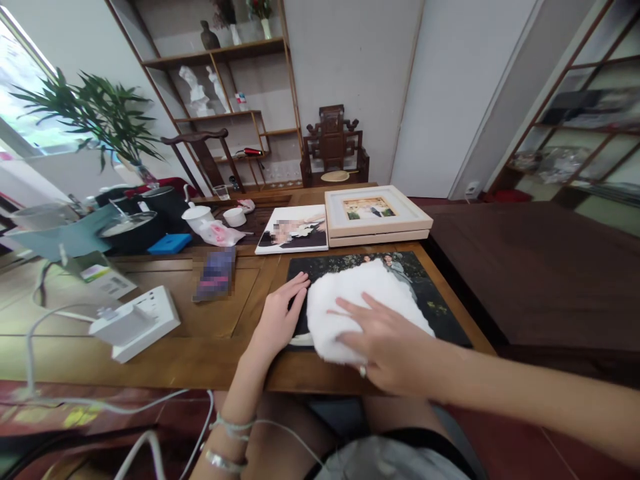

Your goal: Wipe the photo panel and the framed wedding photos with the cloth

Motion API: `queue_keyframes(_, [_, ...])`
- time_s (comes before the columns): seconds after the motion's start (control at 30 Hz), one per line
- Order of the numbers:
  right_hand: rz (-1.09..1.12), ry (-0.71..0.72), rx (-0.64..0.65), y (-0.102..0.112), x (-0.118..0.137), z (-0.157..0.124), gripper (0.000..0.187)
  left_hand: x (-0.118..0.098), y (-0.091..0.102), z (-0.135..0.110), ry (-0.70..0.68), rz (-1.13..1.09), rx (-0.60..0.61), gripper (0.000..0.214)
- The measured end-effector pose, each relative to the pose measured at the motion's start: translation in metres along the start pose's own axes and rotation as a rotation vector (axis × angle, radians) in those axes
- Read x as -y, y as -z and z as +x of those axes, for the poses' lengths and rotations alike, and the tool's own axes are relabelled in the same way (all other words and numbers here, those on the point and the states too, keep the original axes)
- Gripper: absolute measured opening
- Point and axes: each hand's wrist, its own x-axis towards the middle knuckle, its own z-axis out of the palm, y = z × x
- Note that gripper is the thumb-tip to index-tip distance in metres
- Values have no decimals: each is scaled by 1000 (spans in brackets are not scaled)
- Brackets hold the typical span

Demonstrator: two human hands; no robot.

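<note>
A dark photo print (436, 308), with people and small blossoms at its top, lies flat at the front of the wooden table. Spread over much of it is a fluffy white cloth (330, 297). My right hand (377, 337) grips this cloth from above and presses it down, its fingers partly sunk in the pile. At the print's left edge, my left hand (283, 310) rests flat with fingers stretched out, holding nothing. The cloth hides the print's middle.
Behind the print are a white canvas picture (270, 243) and a pale wooden frame (380, 235). Leftward lie a pixelated dark item (215, 273), a blue box (170, 243) and a white power strip (145, 323) with cables. A dark brown surface (540, 267) adjoins at right.
</note>
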Motion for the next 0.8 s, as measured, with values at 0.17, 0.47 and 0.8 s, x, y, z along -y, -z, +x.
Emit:
queue_keyframes(0.17, [-122,-42,-47,11,-50,54,43,0,0,0,0,-19,-14,33])
queue_keyframes(0.47, [-160,-31,-84,3,-48,58,42,-4,2,0,1,-13,-52,37])
queue_keyframes(0.8, [-43,302,90,-5,-3,11,27,-4,3,-3,36,-18,-106,48])
